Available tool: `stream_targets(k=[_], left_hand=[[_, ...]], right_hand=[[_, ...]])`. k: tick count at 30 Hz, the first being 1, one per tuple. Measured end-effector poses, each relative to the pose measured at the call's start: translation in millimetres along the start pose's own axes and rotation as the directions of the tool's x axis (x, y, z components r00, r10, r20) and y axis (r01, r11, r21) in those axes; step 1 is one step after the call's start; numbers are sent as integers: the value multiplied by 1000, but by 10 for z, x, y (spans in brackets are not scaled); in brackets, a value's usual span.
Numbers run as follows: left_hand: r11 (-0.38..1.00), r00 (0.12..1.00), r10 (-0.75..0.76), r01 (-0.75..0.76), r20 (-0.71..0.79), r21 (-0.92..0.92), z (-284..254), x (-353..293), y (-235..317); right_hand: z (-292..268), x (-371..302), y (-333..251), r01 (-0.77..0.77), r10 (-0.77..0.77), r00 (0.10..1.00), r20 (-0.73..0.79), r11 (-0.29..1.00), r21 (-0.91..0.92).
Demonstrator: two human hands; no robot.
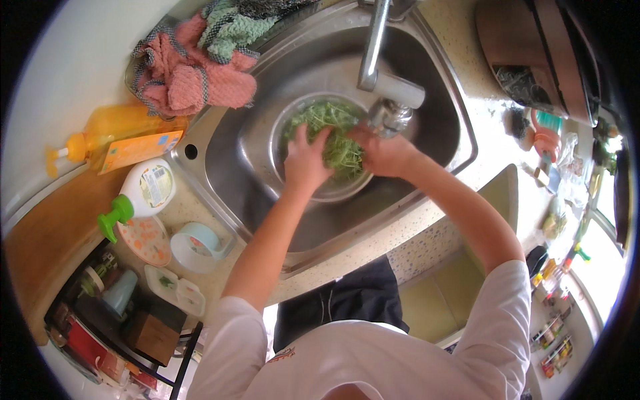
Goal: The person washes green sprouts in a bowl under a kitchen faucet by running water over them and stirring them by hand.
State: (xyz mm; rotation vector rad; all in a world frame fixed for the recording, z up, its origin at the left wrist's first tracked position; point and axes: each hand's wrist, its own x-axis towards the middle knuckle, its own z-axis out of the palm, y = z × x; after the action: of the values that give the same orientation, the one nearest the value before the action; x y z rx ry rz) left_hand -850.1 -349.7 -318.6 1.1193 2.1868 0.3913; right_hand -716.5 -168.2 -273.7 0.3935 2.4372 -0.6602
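Note:
Leafy green stems (343, 157) lie in water in a round metal basin (333, 196), which stands inside the stainless sink (427, 167). My left hand (308, 160) reaches over the basin's near left side, its fingers spread with the tips among the greens. From the right, my right hand (385, 155) comes in just under the tap (393, 103), fingers curled at the greens' right edge. Its fingertips are partly hidden by the leaves.
Pink cloths (193, 77) and a green cloth (233, 30) are heaped left of the sink. Below them are an orange pump bottle (117, 130), a white bottle with green pump (152, 188) and a pale blue cup (193, 247). A large pot-like appliance (533, 53) stands at right.

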Motion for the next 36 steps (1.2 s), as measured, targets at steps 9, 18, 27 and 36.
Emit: stream_targets(k=[9,18,27,36], left_hand=[[778,989,-106,21,-99,-628,-171,-133,-140],[971,981,-8,-38,-193,-235,-359,-541,-17],[984,987,-131,118,-90,-133,0,40,60],[694,981,133,-194,-142,-693,-302,-173,-225]], right_hand=[[887,492,172,37,-74,961,-268,989,-141],[241,126,-81,48,-34,991,-129,993,107],[308,652,-273,-215,225,974,22,892,398],[43,74,-146,116,-12,976,-217,875,471]])
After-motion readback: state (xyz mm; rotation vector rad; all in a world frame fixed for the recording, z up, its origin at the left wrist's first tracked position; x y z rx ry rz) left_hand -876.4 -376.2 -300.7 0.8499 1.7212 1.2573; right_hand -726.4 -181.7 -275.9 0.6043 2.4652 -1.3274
